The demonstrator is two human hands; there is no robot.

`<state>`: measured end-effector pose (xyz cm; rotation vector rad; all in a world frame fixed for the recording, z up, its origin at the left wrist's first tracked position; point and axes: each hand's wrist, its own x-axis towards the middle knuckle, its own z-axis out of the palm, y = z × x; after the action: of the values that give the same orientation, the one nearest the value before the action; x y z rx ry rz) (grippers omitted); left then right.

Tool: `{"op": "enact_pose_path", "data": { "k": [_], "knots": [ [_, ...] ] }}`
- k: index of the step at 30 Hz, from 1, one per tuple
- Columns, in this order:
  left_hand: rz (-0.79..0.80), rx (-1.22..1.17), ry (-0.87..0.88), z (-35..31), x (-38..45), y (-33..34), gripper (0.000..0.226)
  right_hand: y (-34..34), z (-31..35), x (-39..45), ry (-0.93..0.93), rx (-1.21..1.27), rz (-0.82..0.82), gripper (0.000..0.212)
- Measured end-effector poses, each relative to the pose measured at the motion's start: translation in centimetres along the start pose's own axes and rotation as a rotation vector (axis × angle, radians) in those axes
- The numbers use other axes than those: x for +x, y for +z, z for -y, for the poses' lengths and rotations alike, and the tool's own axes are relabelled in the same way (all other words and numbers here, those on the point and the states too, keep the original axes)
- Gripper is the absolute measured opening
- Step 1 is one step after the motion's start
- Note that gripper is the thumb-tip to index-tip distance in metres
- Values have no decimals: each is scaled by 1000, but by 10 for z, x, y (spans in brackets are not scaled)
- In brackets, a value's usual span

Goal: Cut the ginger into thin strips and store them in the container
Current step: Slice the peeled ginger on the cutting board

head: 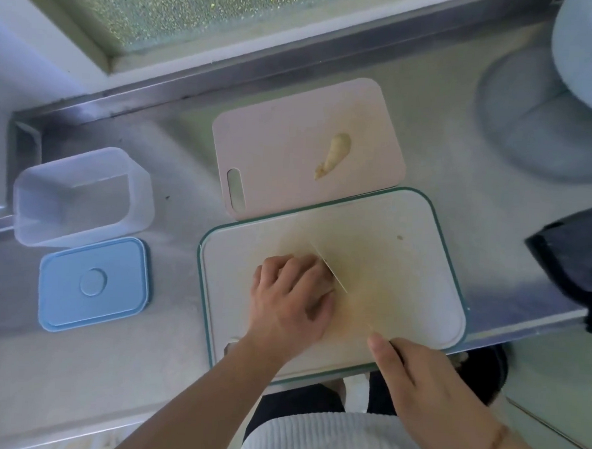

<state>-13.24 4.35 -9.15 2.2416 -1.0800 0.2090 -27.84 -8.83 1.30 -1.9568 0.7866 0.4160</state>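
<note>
Left hand [289, 287]: fingers curled down at lower centre, apparently pinning a ginger piece hidden beneath; hold judged, not seen.
Right hand [426, 385]: closed round knife handle, forefinger extended along it.
Knife [333, 274]: pale blade against left knuckles, guided for thin cuts.
White board [422, 265]: cutting surface.
Spare ginger [334, 154]: waiting on pink board [275, 137], upper centre.
Container [80, 196]: open at left, lid [94, 284] beside, ready for strips.
</note>
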Motion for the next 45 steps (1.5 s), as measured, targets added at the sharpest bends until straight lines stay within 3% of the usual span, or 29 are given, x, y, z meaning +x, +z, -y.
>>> {"op": "enact_pose_path", "data": {
  "k": [5,11,14,17,22,26,34,38,43,45],
  "knots": [
    [26,-19,-32,0,0,0,24,3,-2,1,37,23,15,102],
    [36,-24,-12,2,1,0,16,1,0,-2,138,52,60,94],
    [33,6,-15,2,0,1,22,-2,2,-3,144,24,92,79],
    [17,-5,-2,2,0,2,17,-6,6,-3,156,18,95,89],
    [-2,-31,2,0,0,2,20,-5,4,-3,5,-67,-65,100],
    [43,-27,-9,0,1,0,16,-2,6,2,-22,-77,-53,87],
    [70,-19,-25,-1,3,-1,15,-1,13,3,131,48,36,95],
    [66,-26,-8,-1,4,1,15,-2,8,6,42,-14,1,102],
    [48,-55,9,-1,4,2,20,-7,22,27,34,10,92,65],
    [61,-49,-7,1,3,3,22,-8,25,33,35,28,103,61]
  ]
}}
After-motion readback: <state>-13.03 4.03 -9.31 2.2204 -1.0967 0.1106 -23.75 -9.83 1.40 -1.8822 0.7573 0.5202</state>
